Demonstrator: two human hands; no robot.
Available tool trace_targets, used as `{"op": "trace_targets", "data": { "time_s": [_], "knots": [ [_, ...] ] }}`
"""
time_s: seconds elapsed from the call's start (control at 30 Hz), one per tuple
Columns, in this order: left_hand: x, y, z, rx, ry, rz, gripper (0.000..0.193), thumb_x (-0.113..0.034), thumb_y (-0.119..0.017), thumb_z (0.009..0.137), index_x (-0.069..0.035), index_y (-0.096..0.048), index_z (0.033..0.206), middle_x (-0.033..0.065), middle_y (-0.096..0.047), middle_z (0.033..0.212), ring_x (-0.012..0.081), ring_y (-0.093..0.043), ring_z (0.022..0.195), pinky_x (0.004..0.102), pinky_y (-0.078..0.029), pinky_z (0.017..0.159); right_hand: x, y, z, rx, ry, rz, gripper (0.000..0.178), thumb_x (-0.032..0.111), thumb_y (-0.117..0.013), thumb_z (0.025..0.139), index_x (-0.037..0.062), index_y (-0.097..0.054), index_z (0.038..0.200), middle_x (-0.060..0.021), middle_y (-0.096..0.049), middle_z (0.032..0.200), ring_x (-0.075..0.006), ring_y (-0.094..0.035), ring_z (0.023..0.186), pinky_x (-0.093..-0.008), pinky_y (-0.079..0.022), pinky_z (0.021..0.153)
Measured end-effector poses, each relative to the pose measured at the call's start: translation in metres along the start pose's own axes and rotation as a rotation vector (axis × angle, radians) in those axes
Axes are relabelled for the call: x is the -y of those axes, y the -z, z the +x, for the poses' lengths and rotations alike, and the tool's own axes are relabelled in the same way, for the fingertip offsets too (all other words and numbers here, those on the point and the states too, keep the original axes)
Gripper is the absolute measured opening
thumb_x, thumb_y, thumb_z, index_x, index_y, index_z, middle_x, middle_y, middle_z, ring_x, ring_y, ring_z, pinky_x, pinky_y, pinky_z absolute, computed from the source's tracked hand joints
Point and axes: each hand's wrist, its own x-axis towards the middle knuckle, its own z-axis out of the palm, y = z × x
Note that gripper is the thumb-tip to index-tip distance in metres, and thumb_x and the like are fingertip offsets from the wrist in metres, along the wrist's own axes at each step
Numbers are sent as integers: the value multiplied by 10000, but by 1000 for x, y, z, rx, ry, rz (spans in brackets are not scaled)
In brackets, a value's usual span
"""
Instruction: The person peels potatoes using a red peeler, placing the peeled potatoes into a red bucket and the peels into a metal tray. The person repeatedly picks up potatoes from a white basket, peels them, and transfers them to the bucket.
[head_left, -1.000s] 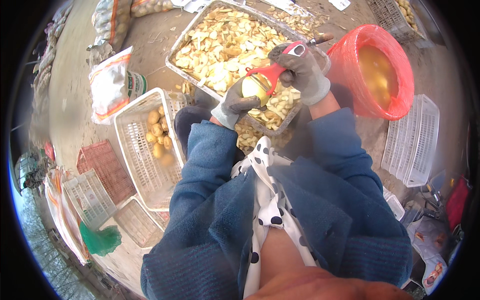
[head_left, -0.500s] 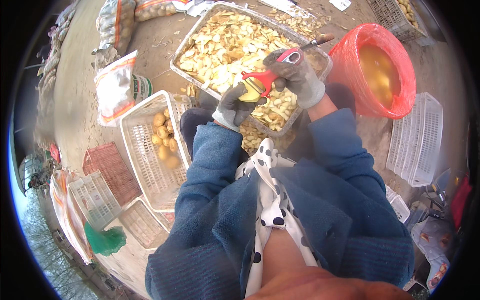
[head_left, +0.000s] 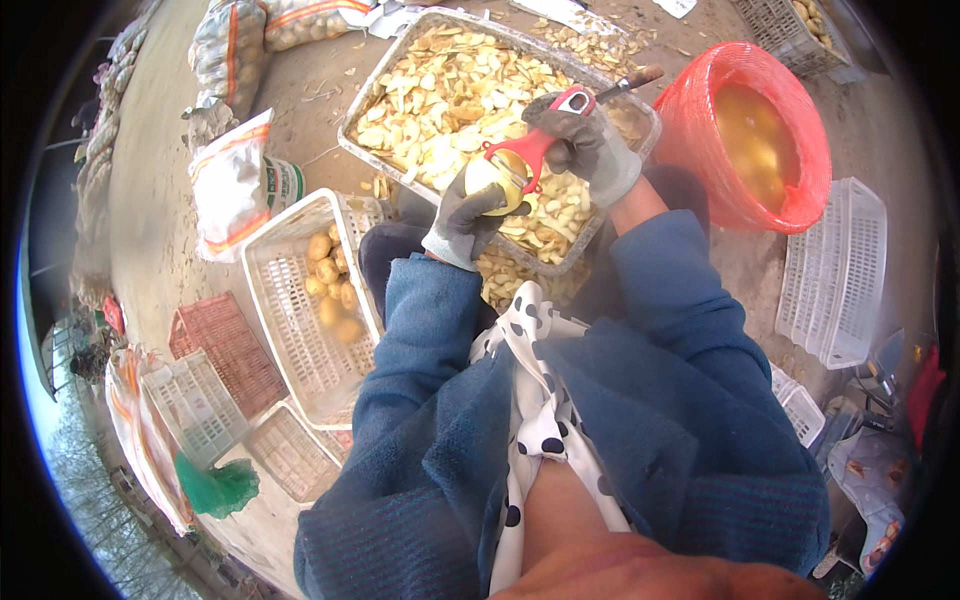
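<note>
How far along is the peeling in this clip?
Done: the tray is heaped with peelings, and peeled pieces float in the red bucket. In hand: the left hand holds a potato while the right hand draws a red peeler across it. Left: a few unpeeled potatoes in the white crate, plus full sacks beyond.

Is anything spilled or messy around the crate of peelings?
Yes. Yellow peel scraps lie on the bare ground just below the clear plastic crate of peelings, and more are scattered beyond its far edge, outside any container. A knife rests tilted on the crate's rim.
</note>
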Motion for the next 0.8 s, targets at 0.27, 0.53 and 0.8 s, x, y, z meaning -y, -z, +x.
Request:
{"op": "trace_targets", "data": {
  "time_s": [0.27, 0.53, 0.8],
  "knots": [
    [-3, -8, -7, -34, -31, -308, 593, -343, -598, 743, -28, -396, 1203, 168, -437, 1202, 343, -403, 1132, 460, -372, 929, 10, 14, 2, -411, 55, -246, 211, 151, -643, 751, -11, -571, 867, -28, -541, 625, -108, -499, 477, -221, -391, 417],
    [-7, -13, -14, 59, 1, -289, 582, -371, -612, 729, -52, -428, 1180, 157, -495, 1135, 349, -507, 999, 438, -466, 810, -5, 14, 8, -296, -27, 169, 190, 124, -623, 742, -22, -569, 852, -50, -556, 664, -117, -493, 472, -238, -385, 408],
    [1, 9, -8, 72, 74, -142, 641, -102, -591, 721, -23, -285, 1279, 215, -444, 1167, 404, -507, 1021, 437, -529, 765, 20, -7, -9, -250, 38, 141, 110, 134, -569, 749, 30, -539, 769, -48, -507, 574, -122, -470, 451, -246, -363, 397]
  ]
}}
